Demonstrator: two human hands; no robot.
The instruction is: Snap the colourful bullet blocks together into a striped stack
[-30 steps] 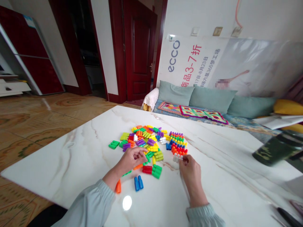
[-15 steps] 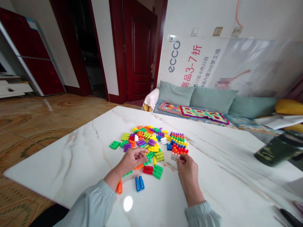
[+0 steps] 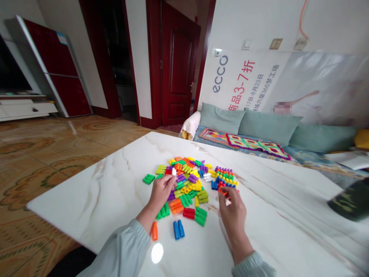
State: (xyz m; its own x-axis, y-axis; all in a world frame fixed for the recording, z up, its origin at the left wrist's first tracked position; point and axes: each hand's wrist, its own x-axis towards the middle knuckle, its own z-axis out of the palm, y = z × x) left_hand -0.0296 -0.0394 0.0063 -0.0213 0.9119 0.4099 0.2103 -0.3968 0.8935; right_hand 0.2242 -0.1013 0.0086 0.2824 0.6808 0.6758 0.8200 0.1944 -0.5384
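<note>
Grey-sleeved, extends left hand [image 3: 159, 195] forward with fingers [image 3: 167, 181] bunched by white block [image 3: 173, 172]; curls right hand [image 3: 235, 206] down at block rows [image 3: 226, 176]; cannot tell if pinching with either.

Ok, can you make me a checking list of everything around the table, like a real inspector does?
Surface: white table with brown veins; bright reflection near the left sleeve.
Pieces: colourful plastic pieces loosely scattered; coloured rows lined up to their right.
Clutter: dark green patterned container, far right.
Hands: left hand beside a white piece, contact unclear; right hand at the rows' near end, grip hidden.
Cables: orange cord on the wall.
Surroundings: red door, sofa, blue-green cushions.
</note>
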